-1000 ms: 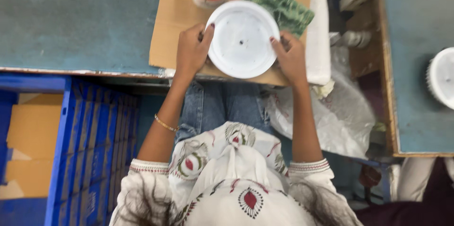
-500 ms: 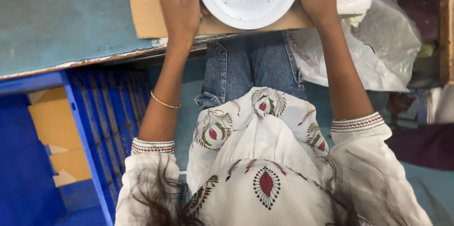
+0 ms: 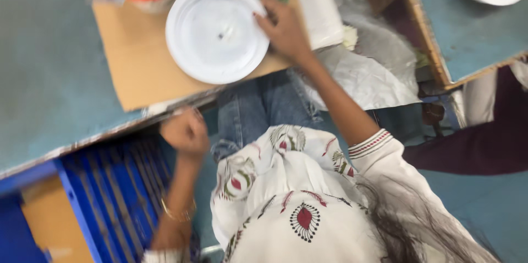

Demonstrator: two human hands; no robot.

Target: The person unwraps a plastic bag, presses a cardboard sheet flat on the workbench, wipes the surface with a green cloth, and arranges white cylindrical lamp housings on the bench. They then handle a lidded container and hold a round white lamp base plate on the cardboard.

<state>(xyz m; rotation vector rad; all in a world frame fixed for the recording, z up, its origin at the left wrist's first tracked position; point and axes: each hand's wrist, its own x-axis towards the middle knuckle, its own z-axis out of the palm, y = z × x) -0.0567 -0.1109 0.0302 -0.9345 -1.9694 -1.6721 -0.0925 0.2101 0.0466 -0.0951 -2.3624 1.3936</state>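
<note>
your right hand [image 3: 283, 29] rests on the rim of a white round disc [image 3: 217, 31], fingers loosely curled, not pinching it. the disc lies on a cardboard sheet [image 3: 140, 67] at the near edge of the desk [image 3: 49, 76]. your left hand [image 3: 187, 131] hangs below that edge above a blue crate [image 3: 118, 186], loosely closed, holding nothing visible.

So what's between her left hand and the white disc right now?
In the head view, bare brown cardboard sheet and the table edge separate the left hand from the white disc; the right hand touches the disc's rim.
</note>
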